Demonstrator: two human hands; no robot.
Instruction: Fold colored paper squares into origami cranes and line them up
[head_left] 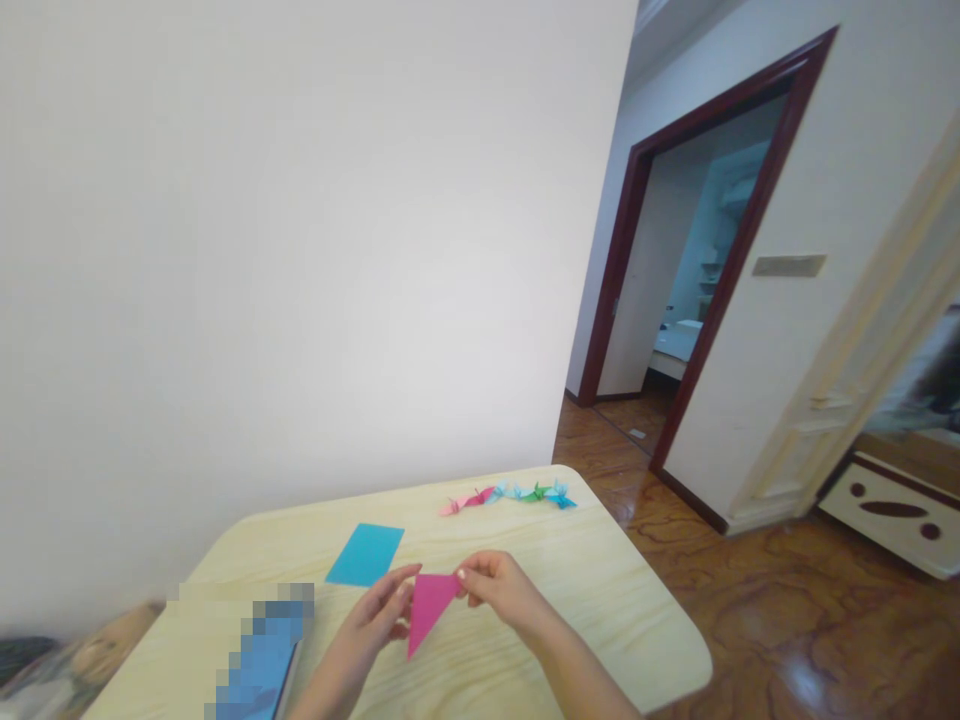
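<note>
A pink sheet of paper (430, 606), folded into a triangle, is held up over the table between my two hands. My left hand (381, 612) has its fingers closed on the triangle's left edge. At the upper right corner, my right hand (491, 583) pinches the paper between thumb and fingers. One point of the triangle hangs downward. Just beyond my left hand lies a blue sheet of paper (366, 554), flat on the tabletop.
Several small folded paper figures (517, 493) in pink, blue and green form a row along the far edge of the wooden table (600, 600). A partly blurred-out tablet-like device (262, 660) is at the left. A white wall (300, 250) stands behind; a doorway (690, 250) opens at right.
</note>
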